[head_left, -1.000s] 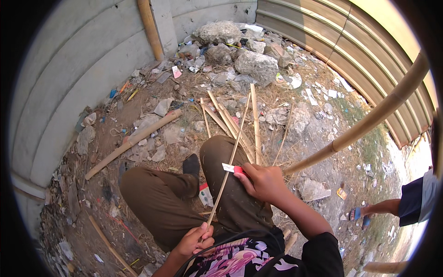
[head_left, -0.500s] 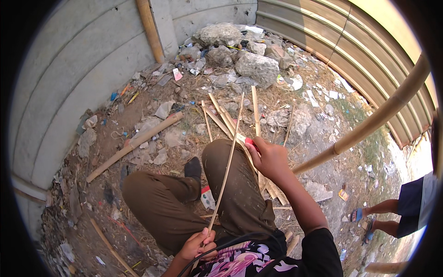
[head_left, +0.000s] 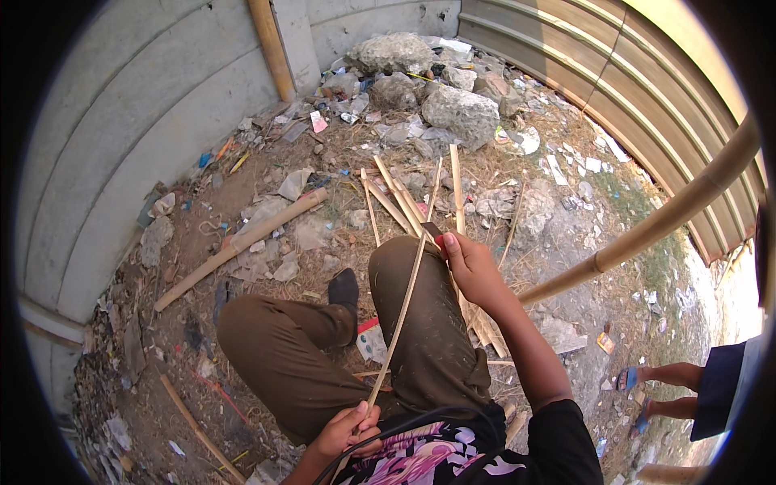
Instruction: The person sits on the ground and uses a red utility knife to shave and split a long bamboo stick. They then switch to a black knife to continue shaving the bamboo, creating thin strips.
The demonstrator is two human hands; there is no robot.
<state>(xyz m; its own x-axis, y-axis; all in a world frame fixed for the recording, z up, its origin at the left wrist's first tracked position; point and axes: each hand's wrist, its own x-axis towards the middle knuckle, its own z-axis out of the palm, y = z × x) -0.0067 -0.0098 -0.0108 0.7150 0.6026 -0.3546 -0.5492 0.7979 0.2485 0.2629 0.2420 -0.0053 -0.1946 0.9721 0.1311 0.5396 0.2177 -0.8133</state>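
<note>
A long, thin bamboo strip [head_left: 398,330] runs slantwise over my raised right knee. Its lower end is gripped by my left hand [head_left: 349,430], close to my body, with the fingers curled round it. In my right hand [head_left: 475,273], beside the knee, is a knife with a dark blade [head_left: 432,230] and a bit of red at the grip. The blade lies across the strip near the kneecap, and the strip's far end sticks out beyond it. More split bamboo strips [head_left: 457,190] lie on the ground past the knee and beside my right thigh.
A thick bamboo pole [head_left: 638,242] slants in from the right. A shorter bamboo length [head_left: 242,249] lies to the left. Rocks [head_left: 461,115] and litter stand before a concrete wall [head_left: 162,105] and metal fence [head_left: 630,89]. Another person's legs [head_left: 671,373] are at right.
My right hand has turned and the knife, bright and pointing along the strips before, now shows dark across the bamboo strip. My left hand keeps its hold. The whole view has shifted slightly.
</note>
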